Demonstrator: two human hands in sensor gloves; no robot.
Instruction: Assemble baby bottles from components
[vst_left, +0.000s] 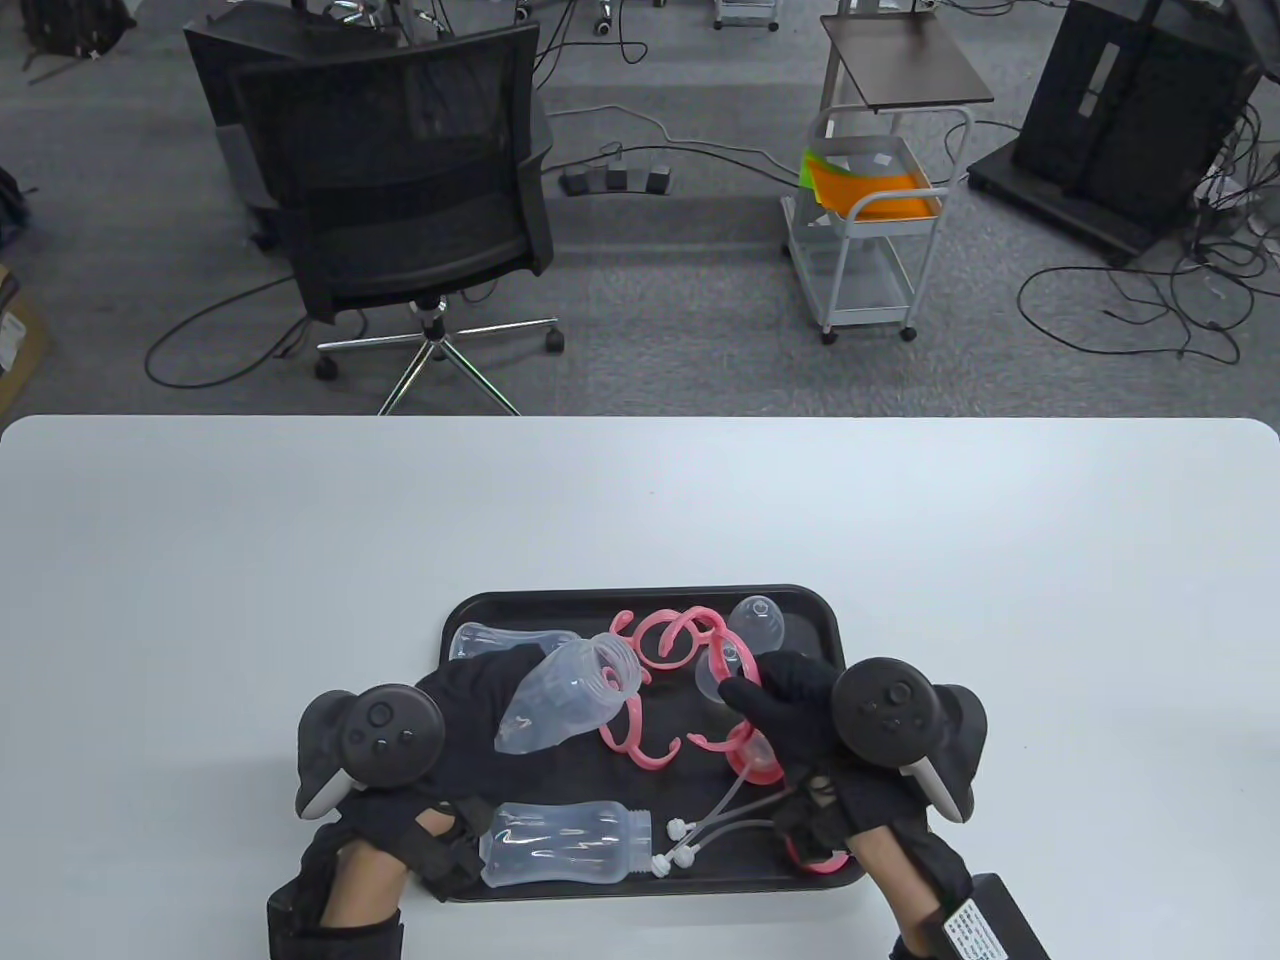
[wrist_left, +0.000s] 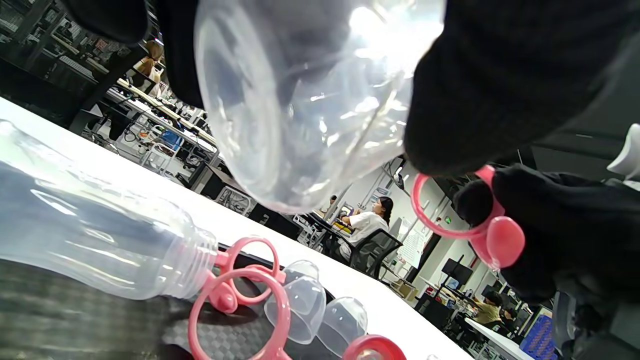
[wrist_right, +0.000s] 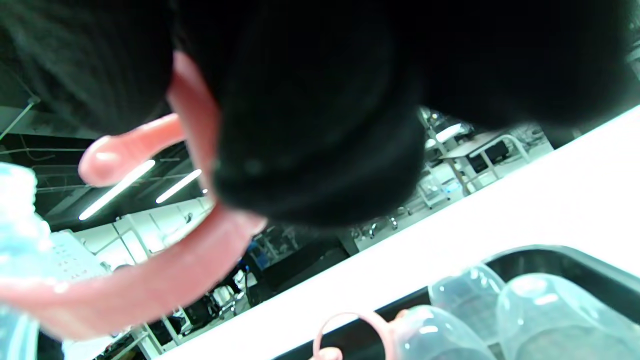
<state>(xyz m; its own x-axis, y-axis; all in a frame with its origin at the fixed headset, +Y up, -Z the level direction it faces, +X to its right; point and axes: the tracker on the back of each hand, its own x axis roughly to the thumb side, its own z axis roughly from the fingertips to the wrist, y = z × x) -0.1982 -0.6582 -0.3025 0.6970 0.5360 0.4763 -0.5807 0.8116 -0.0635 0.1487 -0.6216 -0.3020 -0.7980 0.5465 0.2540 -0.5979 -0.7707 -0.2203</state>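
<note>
A clear bottle (vst_left: 570, 697) was gripped by the left hand (vst_left: 455, 715) above the tray (vst_left: 480, 610), neck toward the pink handle ring (vst_left: 745, 745) pinched by the right hand (vst_left: 800, 705); ring and threads were best squared before seating

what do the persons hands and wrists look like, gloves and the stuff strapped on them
Both the left hand and right hand wear black fabric gloves covering the fingers. A dark grey rounded tracker with small buttons and a pale lower edge sits on the back of each. Black straps wrap the wrists, with bare skin between. A black box with a white label sits by the right forearm.
</note>
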